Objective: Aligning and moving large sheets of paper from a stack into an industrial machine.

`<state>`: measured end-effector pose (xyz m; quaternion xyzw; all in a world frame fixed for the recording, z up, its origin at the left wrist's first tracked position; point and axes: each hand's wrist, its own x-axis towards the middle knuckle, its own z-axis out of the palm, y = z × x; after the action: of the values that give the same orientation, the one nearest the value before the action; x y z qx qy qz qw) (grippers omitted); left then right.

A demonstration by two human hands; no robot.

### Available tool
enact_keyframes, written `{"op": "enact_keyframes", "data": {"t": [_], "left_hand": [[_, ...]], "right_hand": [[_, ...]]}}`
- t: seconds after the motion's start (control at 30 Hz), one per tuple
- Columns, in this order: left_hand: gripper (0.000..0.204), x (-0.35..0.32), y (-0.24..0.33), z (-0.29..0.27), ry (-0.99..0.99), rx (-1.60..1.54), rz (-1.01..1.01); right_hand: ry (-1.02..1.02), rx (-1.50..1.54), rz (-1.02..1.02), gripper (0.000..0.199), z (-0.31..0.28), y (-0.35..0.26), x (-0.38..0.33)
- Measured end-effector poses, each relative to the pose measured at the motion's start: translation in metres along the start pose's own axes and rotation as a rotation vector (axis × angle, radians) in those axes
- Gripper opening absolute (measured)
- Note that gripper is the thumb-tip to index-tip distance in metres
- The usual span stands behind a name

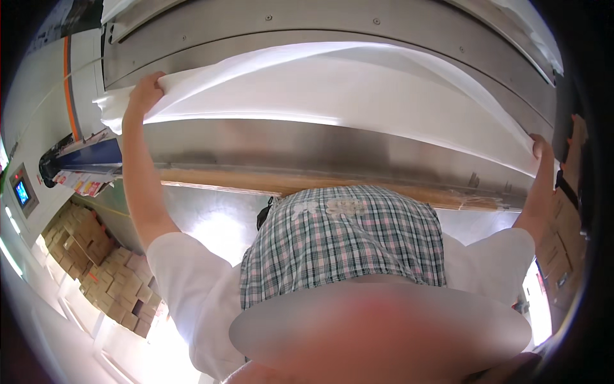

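Observation:
A wide white sheet of fabric point(332, 89) stretches between my two outspread arms, over the metal bed of a large machine point(300, 144). My left hand point(148, 93) is closed on its left end, where the cloth bunches into folds at the corner. At the far right, my right hand point(541, 147) grips the other end, with the thumb along the top edge. The far edge of the cloth bows upward in a long curve, and a fold runs along it. Fingertips of both hands are partly hidden by the cloth.
A control panel with a lit screen point(23, 191) is on the white housing at the left. Stacked cardboard boxes point(115, 281) stand on the floor behind it, and more boxes point(563, 237) are at the right. A brown strip point(384, 192) edges the machine in front of my checked apron point(345, 237).

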<state>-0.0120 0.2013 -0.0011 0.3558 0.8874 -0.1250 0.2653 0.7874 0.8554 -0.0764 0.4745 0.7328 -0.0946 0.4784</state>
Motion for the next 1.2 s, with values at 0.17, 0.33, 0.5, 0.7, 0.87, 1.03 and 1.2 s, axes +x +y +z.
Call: {"op": "enact_keyframes", "data": {"t": [0.17, 0.33, 0.5, 0.7, 0.87, 1.03, 1.2], "left_hand": [[0.029, -0.005, 0.040, 0.004, 0.784, -0.108, 0.370], [0.027, -0.118, 0.188, 0.006, 0.409, -0.894, 0.566], [0.035, -0.140, 0.310, 0.051, 0.423, -0.632, 1.099], [0.036, -0.128, 0.277, 0.088, 0.743, -0.340, 0.715], [0.032, -0.093, 0.152, 0.091, 0.577, -0.227, 0.238], [0.033, -0.068, 0.066, 0.097, 1.062, -0.124, 0.127], [0.032, -0.064, 0.027, 0.092, 0.999, -0.153, -0.041]], "right_hand": [[0.348, 0.239, -0.136, 0.048, -0.009, 0.064, 0.011], [0.353, 0.890, -0.631, 0.043, -0.064, -0.164, -0.095], [0.569, 0.514, -1.143, 0.054, -0.091, -0.328, -0.207], [0.899, 0.337, -1.024, 0.032, -0.076, -0.375, -0.242], [1.204, 0.383, -1.051, 0.029, -0.059, -0.371, -0.270], [1.030, 0.455, -1.054, 0.028, -0.022, -0.383, -0.259], [1.035, 0.446, -1.012, 0.025, -0.017, -0.392, -0.259]]}}
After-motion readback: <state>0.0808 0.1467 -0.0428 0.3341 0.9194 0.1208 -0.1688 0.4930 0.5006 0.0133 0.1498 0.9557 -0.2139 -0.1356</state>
